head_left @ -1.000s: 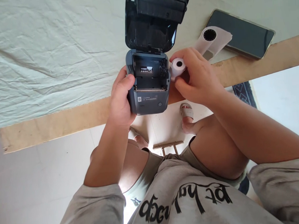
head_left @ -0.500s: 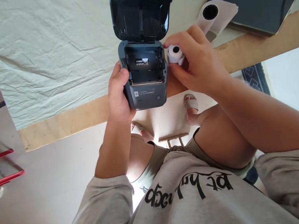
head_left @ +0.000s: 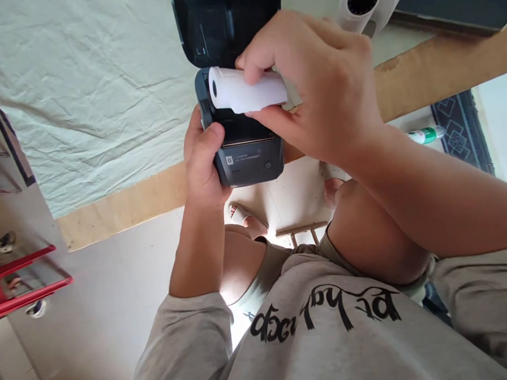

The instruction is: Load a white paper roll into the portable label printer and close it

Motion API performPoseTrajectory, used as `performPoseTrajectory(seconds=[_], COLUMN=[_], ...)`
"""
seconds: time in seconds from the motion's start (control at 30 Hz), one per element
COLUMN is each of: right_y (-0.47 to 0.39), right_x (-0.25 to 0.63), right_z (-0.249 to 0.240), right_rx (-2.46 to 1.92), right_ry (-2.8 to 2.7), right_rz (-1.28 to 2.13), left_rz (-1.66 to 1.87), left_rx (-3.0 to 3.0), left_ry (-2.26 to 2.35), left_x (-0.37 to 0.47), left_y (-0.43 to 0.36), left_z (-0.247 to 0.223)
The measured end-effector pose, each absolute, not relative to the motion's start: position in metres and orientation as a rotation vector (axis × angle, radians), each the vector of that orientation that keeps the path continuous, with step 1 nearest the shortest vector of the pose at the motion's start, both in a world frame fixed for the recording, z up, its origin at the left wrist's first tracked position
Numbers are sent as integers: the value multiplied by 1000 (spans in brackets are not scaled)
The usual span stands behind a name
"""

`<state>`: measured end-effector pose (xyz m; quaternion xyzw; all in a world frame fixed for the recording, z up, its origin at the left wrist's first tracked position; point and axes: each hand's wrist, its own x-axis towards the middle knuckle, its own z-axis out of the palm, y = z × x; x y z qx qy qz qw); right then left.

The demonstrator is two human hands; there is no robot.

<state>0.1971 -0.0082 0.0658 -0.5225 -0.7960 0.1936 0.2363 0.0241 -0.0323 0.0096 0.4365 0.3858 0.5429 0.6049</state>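
Note:
My left hand (head_left: 205, 158) grips the left side of a dark blue-grey label printer (head_left: 252, 164), thumb on its edge. The printer's black lid (head_left: 228, 27) is swung up, leaving the paper bay uncovered. A white paper roll (head_left: 248, 91) lies crosswise at the mouth of the bay, its small core hole facing left. My right hand (head_left: 316, 84) pinches this roll between thumb and fingers. How deep the roll sits in the bay I cannot tell. A larger white paper roll (head_left: 355, 23) with a black core stands just beyond my right hand.
A smartphone (head_left: 456, 3) lies at the far right of the table, on a pale wrinkled cloth (head_left: 96, 107). The table's wooden edge (head_left: 127, 211) runs in front of me. Below are a wooden stool bar (head_left: 300, 229), a bottle (head_left: 424, 135) and a red frame (head_left: 33, 295) at left.
My right hand has carried the small paper roll leftward from beside the printer to over its bay, turning it lengthwise across. My left hand keeps its hold on the printer.

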Motion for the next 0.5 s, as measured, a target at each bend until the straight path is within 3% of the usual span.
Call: performPoseTrajectory(seconds=[0.37,0.5], right_y=[-16,-22], right_x=[196,201], right_z=[59,53], right_rx=[-1311,-1235], right_ry=[-2229,-2334], right_rz=[397,520], left_rz=[1257,1253], left_rx=[1007,1057], left_ry=[880,770], left_x=[26,23], left_y=[-32,-30], left_z=[15,13])
